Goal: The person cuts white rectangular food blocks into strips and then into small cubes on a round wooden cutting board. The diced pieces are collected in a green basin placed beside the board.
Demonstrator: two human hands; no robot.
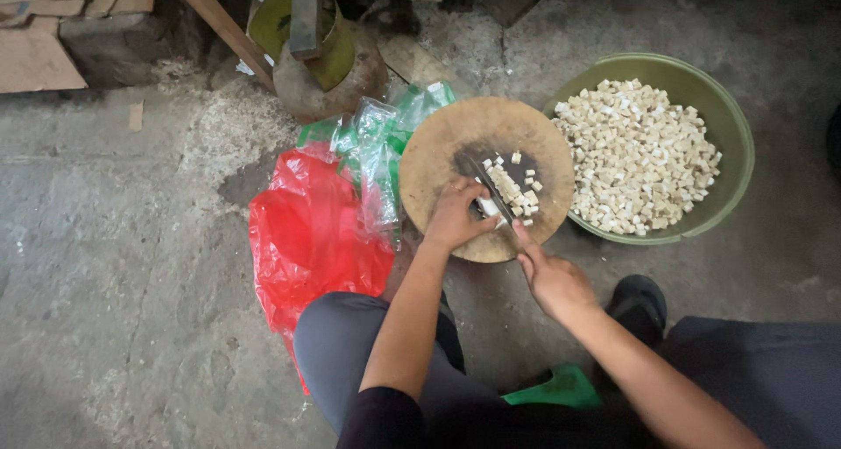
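**A:** Pale tofu-like strip (505,186), a soft off-white block, lies on the round wooden chopping board (447,151) that sits flat on the concrete floor (114,239). Its long axis runs from the near left, under the fingers, up and away toward the far right.

**B:** And the left hand (457,214)?

**A:** Fingers curled down, pinning the near end of the strip. It's the closer hand, right on top of the piece. The strip stretches away from it, up the board.

**B:** Right hand (554,278)?

**A:** Closed around a handle just off the board's near edge, index finger stretched forward. The dark knife blade (491,190) lies up along the strip's left flank, roughly in line with it, close beside the left fingertips.

**B:** So blade and fingers are tight together?

**A:** Very. Whether they're actually touching, I can't tell from this angle.

**B:** What else is on the board?

**A:** Loose small white cubes (526,173) scattered just beyond and to the right of the strip. Further right, touching the board's edge, a round green plastic basin (731,125) holds a heap of the same cubes.

**B:** And to the left?

**A:** A crumpled red plastic bag (307,239) on the floor, with clear green-tinted plastic bags (381,142) over it, tucked against the board's left rim.
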